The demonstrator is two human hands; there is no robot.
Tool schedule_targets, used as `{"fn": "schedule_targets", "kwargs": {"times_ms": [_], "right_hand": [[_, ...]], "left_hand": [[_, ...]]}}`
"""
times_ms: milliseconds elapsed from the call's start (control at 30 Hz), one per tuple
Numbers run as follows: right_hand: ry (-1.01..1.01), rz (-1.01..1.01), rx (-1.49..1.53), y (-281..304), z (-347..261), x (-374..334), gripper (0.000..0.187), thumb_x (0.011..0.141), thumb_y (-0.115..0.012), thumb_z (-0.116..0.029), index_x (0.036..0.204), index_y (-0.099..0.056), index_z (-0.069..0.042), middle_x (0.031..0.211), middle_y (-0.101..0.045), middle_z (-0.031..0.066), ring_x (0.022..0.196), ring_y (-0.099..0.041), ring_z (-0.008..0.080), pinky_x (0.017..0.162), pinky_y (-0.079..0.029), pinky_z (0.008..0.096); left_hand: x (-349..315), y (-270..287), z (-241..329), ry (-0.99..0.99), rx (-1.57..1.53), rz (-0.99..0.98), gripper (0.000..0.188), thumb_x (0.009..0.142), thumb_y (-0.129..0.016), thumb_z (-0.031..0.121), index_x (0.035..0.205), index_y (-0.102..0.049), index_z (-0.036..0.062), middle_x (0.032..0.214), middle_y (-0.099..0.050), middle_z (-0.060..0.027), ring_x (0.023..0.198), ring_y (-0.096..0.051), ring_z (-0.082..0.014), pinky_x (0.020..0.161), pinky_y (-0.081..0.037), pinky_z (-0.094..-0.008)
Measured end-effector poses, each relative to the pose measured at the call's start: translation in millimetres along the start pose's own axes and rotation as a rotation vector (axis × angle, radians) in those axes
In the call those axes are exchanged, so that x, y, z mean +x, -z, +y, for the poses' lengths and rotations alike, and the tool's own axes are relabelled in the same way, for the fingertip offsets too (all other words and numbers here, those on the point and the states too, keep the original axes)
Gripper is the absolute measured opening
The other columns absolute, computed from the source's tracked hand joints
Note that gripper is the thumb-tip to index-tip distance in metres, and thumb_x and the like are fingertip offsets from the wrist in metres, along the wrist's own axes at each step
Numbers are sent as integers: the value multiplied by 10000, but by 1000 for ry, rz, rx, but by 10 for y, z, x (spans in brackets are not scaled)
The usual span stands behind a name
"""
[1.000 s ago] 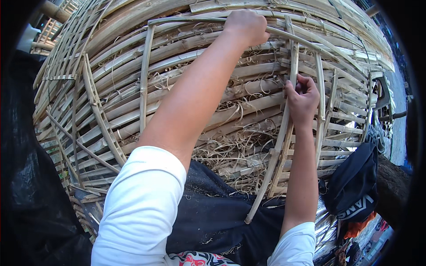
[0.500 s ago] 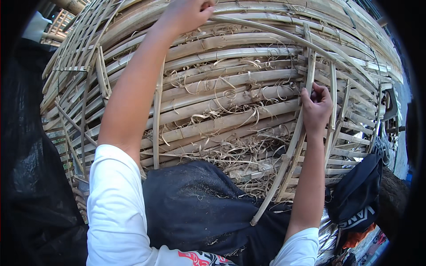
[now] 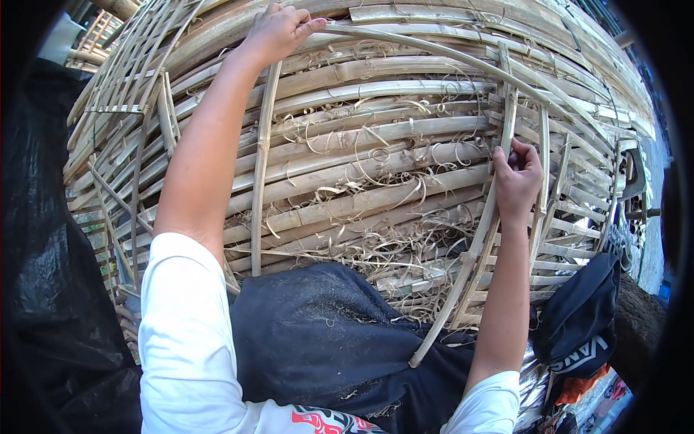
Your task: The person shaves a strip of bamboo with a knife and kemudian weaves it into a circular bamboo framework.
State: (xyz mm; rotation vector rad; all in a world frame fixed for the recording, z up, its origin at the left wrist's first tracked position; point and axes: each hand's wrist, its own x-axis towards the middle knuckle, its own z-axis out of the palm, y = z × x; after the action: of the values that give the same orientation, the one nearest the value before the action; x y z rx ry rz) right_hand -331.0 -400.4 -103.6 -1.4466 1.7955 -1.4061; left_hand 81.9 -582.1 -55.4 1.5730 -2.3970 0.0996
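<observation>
My left hand (image 3: 278,32) is raised at the top, its fingers closed at the end of a long, thin bamboo strip (image 3: 426,45) that arches away to the right. What lies inside the fingers is partly hidden. At the right, my right hand (image 3: 519,173) pinches an upright bamboo strip (image 3: 507,119), whose lower end (image 3: 419,356) slants down toward my lap. The long strip crosses the upright one above my right hand. Dark cloth (image 3: 311,325) covers my lap.
Bamboo slats (image 3: 390,134) lie in rows ahead, with curled shavings (image 3: 426,246) over them. Another upright strip (image 3: 263,166) stands left of centre. A bamboo lattice (image 3: 134,65) is at the upper left, black sheeting (image 3: 65,275) at the left, and a dark bag (image 3: 582,318) at the lower right.
My left hand has moved left and slightly down, and more of the long strip's left end shows. My right hand keeps its place on the upright strip.
</observation>
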Motion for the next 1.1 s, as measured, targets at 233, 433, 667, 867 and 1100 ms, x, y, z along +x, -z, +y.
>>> {"fn": "schedule_targets", "kwargs": {"times_ms": [233,433,667,867,1100], "right_hand": [[-2,20,10,-7,21,-6,260,804,-739,-78,1011,-639,46,695,-474,-64,604,-395,12,520,-335,181],[5,28,-41,-14,-17,-2,273,790,-750,-102,997,-643,40,691,-499,-56,605,-414,20,530,-349,190],[-2,19,3,-11,-23,-15,227,810,-732,-53,993,-638,41,678,-500,-66,598,-402,1,513,-328,175],[35,26,23,-35,45,-4,244,806,-742,-66,995,-638,47,673,-478,-71,592,-395,8,510,-321,180],[13,27,26,-8,63,2,237,809,-747,-77,986,-639,38,677,-486,-66,596,-404,9,521,-331,178]], "left_hand": [[-58,-128,79,-20,181,33,560,983,-365,613,1111,-590,117,1122,-534,-99,1166,-407,-279,1017,-228,-463],[-129,-75,329,-71,439,168,657,923,-438,679,1175,-515,77,1137,-506,-125,1202,-388,-278,1045,-209,-494],[295,-336,1589,-353,165,313,682,899,-497,666,1237,-511,74,1242,-547,-156,1228,-497,-332,1030,-362,-505],[392,-364,1823,-103,-21,89,667,833,-552,713,912,-695,66,781,-693,-123,800,-704,-285,737,-548,-430],[472,-419,1905,-17,104,67,688,767,-549,787,782,-738,125,711,-702,-58,717,-717,-212,645,-567,-370]]}}
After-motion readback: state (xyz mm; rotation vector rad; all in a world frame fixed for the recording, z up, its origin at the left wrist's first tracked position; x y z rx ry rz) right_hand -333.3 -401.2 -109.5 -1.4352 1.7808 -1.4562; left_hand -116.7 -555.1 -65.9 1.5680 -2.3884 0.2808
